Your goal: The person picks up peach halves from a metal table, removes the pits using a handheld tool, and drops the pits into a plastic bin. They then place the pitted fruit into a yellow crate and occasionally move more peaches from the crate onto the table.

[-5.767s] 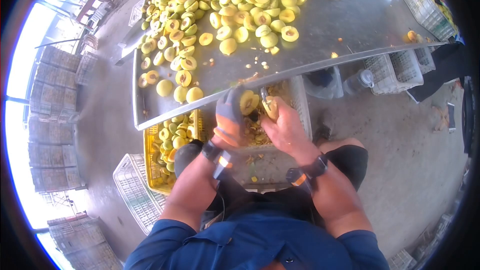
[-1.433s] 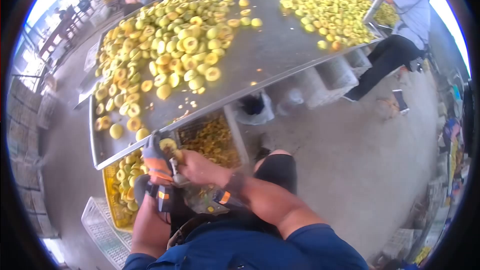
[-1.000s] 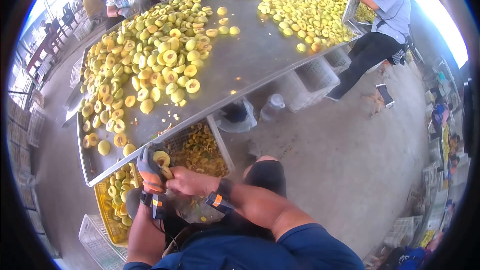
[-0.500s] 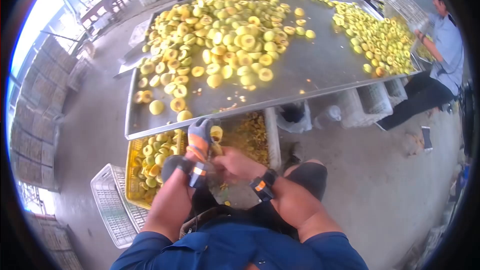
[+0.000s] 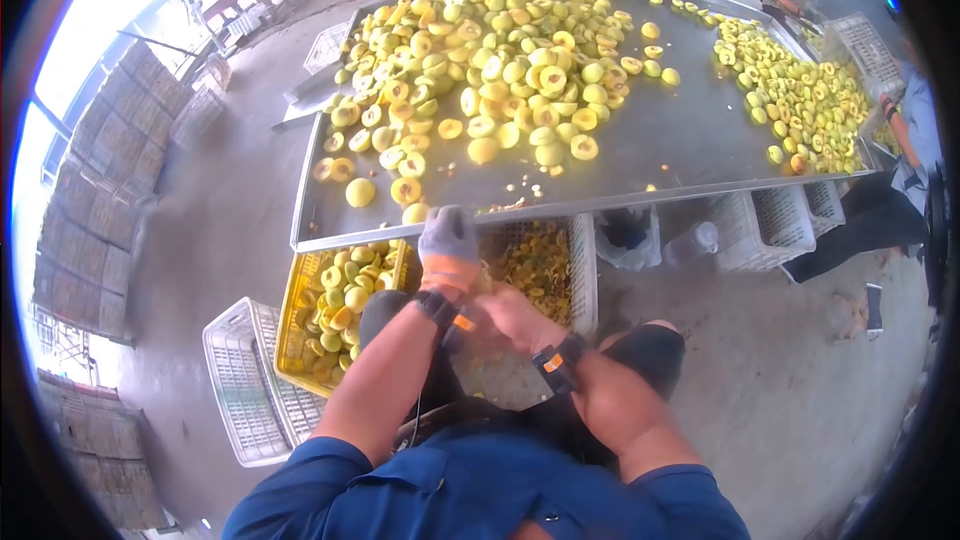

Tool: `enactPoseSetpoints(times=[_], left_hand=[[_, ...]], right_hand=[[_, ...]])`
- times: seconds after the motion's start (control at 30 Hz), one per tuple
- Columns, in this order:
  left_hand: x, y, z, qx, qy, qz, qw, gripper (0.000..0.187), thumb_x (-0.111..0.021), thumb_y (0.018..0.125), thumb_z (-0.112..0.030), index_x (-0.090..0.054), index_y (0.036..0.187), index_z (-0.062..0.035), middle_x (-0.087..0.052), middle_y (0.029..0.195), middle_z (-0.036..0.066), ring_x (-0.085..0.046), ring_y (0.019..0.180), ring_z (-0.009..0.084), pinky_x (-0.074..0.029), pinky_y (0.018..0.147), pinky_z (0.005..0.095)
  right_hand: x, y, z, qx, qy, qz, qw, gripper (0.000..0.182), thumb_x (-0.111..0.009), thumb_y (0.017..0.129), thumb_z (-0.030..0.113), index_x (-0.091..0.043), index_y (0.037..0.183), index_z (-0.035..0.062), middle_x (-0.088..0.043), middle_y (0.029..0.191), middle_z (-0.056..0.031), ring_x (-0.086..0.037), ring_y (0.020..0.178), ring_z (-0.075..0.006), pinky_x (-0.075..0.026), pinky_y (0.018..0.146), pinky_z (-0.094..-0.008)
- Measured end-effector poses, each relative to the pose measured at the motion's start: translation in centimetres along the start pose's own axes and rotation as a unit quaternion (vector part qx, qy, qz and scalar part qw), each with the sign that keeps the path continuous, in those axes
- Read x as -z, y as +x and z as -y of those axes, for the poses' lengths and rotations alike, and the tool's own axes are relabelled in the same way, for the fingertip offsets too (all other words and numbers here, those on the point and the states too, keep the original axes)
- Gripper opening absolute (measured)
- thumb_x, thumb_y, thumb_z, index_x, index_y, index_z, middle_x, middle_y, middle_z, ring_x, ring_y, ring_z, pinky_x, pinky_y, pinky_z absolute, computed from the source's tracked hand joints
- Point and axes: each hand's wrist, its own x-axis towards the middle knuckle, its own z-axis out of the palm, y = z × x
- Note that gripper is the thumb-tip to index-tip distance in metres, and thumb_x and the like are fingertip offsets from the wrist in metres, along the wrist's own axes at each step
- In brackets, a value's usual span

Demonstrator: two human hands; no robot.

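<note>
My left hand [image 5: 448, 250], in a grey and orange glove, is closed just below the near edge of the metal table [image 5: 640, 155]. A bit of a yellow peach half [image 5: 484, 278] shows between it and my right hand [image 5: 510, 312]. That bare right hand is closed close beside the glove, and whatever lies inside its fingers is hidden. Below both hands is a pale crate [image 5: 584, 275] with brownish-yellow scraps in it. To their left stands a yellow crate [image 5: 290, 325] filled with peach halves [image 5: 345, 300].
A big heap of peach halves [image 5: 500, 60] covers the table's left part; another pile [image 5: 800, 100] lies at its right end. White crates [image 5: 240, 380] stand on the floor at left. A person in a light blue shirt [image 5: 922, 120] sits at right; others sit beyond the table.
The view has shifted, so the table appears farther right. My left hand has turned with its back upward, covering most of the peach half that showed beside it. My right hand stays close to it.
</note>
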Motion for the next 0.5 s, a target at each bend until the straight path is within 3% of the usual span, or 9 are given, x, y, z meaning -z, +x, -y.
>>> enactPoseSetpoints(times=[0.07,0.1,0.13,0.2,0.27,0.33,0.37,0.47,0.5], left_hand=[[-0.3,1.2,1.7,-0.065,0.087,-0.006,0.994,0.012,-0.066,0.099,-0.013,-0.076,0.102,-0.0061,-0.076,0.098,0.016,-0.073,0.093,0.0366,-0.057,0.081,0.0454],[-0.8,2.0,4.0,-0.079,0.141,0.005,0.987,0.013,-0.067,0.099,-0.014,-0.077,0.1,-0.006,-0.076,0.1,0.017,-0.073,0.093,0.0364,-0.057,0.081,0.0447],[-1.1,2.8,5.6,-0.093,0.192,0.013,0.977,0.013,-0.068,0.099,-0.015,-0.078,0.099,-0.0058,-0.076,0.101,0.017,-0.073,0.093,0.0363,-0.056,0.081,0.0441],[-0.6,4.3,6.3,-0.016,-0.004,0.021,1.0,0.02,-0.068,0.099,-0.021,-0.079,0.101,-0.0034,-0.078,0.097,0.02,-0.074,0.09,0.034,-0.056,0.081,0.0418],[0.8,4.3,6.7,0.051,-0.145,0.038,0.987,0.025,-0.068,0.099,-0.024,-0.079,0.104,-0.0016,-0.079,0.096,0.02,-0.074,0.088,0.0301,-0.055,0.081,0.0395],[3.5,4.3,5.2,0.104,-0.234,0.065,0.965,0.026,-0.069,0.099,-0.023,-0.079,0.107,-0.0005,-0.08,0.098,0.017,-0.073,0.087,0.0246,-0.055,0.082,0.0373],[5.0,3.8,5.1,0.103,-0.219,0.043,0.969,0.026,-0.07,0.1,-0.023,-0.079,0.106,0.0005,-0.08,0.095,0.014,-0.071,0.084,0.0196,-0.055,0.081,0.0352],[9.3,3.1,9.3,0.067,-0.169,0.025,0.983,0.025,-0.07,0.101,-0.022,-0.08,0.107,0.0006,-0.078,0.089,0.012,-0.067,0.081,0.0164,-0.054,0.077,0.0332],[10.7,2.8,11.0,0.105,-0.164,0.036,0.98,0.024,-0.071,0.102,-0.02,-0.08,0.106,0.0014,-0.08,0.091,0.01,-0.069,0.082,0.0149,-0.055,0.076,0.0317]], right_hand=[[0.7,-0.4,0.7,-0.015,-0.043,-0.02,0.999,0.018,-0.062,0.105,0.017,-0.069,0.117,0.0055,-0.068,0.087,-0.0017,-0.063,0.066,-0.0136,-0.051,0.056,-0.0301],[1.2,-0.6,1.0,-0.008,-0.02,0.025,0.999,0.015,-0.062,0.103,0.015,-0.067,0.111,0.0039,-0.065,0.078,-0.0025,-0.058,0.056,-0.014,-0.047,0.049,-0.0309],[1.1,-1.1,1.3,0.032,-0.076,-0.004,0.997,0.015,-0.063,0.102,0.015,-0.067,0.109,0.0031,-0.064,0.077,-0.0021,-0.057,0.055,-0.0133,-0.046,0.048,-0.031],[0.8,-1.9,2.3,0.12,-0.186,-0.059,0.973,0.014,-0.063,0.101,0.015,-0.066,0.105,0.0016,-0.062,0.074,-0.0012,-0.056,0.054,-0.0119,-0.044,0.047,-0.0311],[5.3,1.8,-2.3,0.191,-0.368,-0.123,0.902,0.022,-0.065,0.094,0.015,-0.064,0.102,-0.0052,-0.068,0.078,-0.0171,-0.066,0.064,-0.0321,-0.05,0.058,-0.0438],[9.9,5.0,-7.6,0.227,-0.529,-0.201,0.793,0.026,-0.064,0.092,0.015,-0.063,0.102,-0.0079,-0.069,0.082,-0.0264,-0.068,0.073,-0.0453,-0.054,0.067,-0.0515],[8.3,3.5,-5.3,0.123,-0.495,-0.223,0.831,0.035,-0.066,0.092,0.019,-0.065,0.111,-0.0092,-0.071,0.108,-0.0373,-0.069,0.105,-0.054,-0.056,0.091,-0.0548],[8.0,3.5,-3.5,0.062,-0.514,-0.223,0.826,0.035,-0.066,0.092,0.02,-0.065,0.113,-0.0087,-0.071,0.109,-0.0374,-0.069,0.106,-0.0539,-0.055,0.092,-0.0564],[7.8,2.7,-3.0,0.08,-0.507,-0.234,0.826,0.034,-0.065,0.093,0.019,-0.065,0.113,-0.0084,-0.07,0.11,-0.0382,-0.068,0.109,-0.0534,-0.055,0.093,-0.0577]])
